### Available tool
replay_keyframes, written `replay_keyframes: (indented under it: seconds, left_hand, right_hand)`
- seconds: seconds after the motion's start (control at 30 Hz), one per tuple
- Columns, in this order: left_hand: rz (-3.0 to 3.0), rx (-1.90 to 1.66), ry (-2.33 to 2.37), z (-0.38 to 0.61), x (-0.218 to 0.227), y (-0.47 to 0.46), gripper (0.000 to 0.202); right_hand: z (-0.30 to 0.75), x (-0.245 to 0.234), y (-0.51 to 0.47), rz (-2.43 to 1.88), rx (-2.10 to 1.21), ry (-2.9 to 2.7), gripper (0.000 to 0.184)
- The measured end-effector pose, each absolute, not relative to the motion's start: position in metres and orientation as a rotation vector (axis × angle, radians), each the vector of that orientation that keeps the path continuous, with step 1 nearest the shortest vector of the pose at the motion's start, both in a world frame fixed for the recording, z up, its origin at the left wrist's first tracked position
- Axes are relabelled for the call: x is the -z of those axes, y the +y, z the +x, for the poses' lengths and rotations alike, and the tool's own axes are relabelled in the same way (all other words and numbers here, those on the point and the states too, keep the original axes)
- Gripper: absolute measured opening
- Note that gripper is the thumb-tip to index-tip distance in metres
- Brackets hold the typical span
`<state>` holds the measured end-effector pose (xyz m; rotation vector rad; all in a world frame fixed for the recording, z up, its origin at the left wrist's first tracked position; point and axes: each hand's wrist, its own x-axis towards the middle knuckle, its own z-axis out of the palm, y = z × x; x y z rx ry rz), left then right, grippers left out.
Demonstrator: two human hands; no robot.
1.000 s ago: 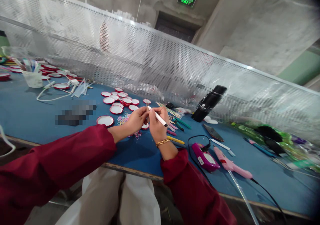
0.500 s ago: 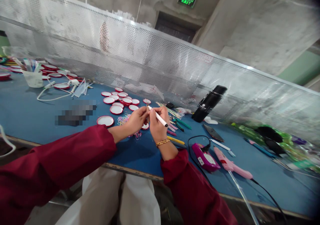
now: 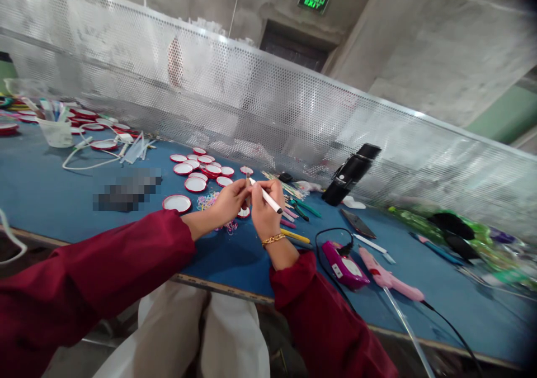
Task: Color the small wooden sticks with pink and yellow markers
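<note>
My right hand (image 3: pixel 265 210) is closed around a white marker pen (image 3: pixel 268 199) with a black end, its other end pointing toward my left fingers. My left hand (image 3: pixel 230 203) pinches a small, thin brownish piece (image 3: pixel 248 182) close to the pen's tip; its kind is too small to make out. Both hands meet above the blue table. Loose coloured rubber bands (image 3: pixel 206 201) lie beside and under my left hand. Red-rimmed white jar lids (image 3: pixel 195 184) lie behind it, and one lid (image 3: pixel 243 212) is partly hidden below my fingers.
To the right lie yellow pens (image 3: pixel 296 236), green-handled pliers (image 3: pixel 300 207), a purple power socket (image 3: pixel 344 266) and a pink glue gun (image 3: pixel 390 277). A black bottle (image 3: pixel 351 174) stands by the perforated metal screen (image 3: pixel 251 104). A cup of pens (image 3: pixel 56 132) stands left.
</note>
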<state>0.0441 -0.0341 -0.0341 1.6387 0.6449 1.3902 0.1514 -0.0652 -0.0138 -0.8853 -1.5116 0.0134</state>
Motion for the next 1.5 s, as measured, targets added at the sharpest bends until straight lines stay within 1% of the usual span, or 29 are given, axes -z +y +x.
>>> replay_keyframes:
  seconds: [0.17,0.37,0.7,0.83,1.0,1.27,1.5]
  left_hand:
    - [1.646,-1.38,0.627,0.0438,0.0349,-0.0334,0.027]
    - [1.6,-1.393,0.646,0.0447,0.0301,-0.0377,0.027]
    - [1.596,-1.387,0.625,0.0448,0.0279,-0.0394,0.026]
    - [1.6,-1.394,0.624,0.0444,0.0286,-0.0384,0.026]
    - [1.618,-1.396,0.624,0.0445,0.0326,-0.0355,0.026]
    - [1.639,-1.402,0.626,0.044,0.0343,-0.0343,0.025]
    - [1.594,-1.406,0.615,0.0451,0.0292,-0.0383,0.027]
  right_hand:
    - [0.1518,0.0141,-0.0651,-0.881,0.01,-1.534,0.015]
    - [0.1513,0.0155,-0.0637,-0.874,-0.106,-1.493,0.014]
    - [0.1512,0.0176,-0.0621,-0.867,-0.127,-1.47,0.013]
    - [0.1505,0.0154,-0.0649,-0.873,-0.093,-1.506,0.014]
    - [0.1502,0.0117,-0.0684,-0.887,0.035,-1.531,0.014]
    - [0.1508,0.0117,-0.0673,-0.895,0.076,-1.544,0.015]
    - [0.1506,0.015,-0.0644,-0.875,-0.101,-1.494,0.014]
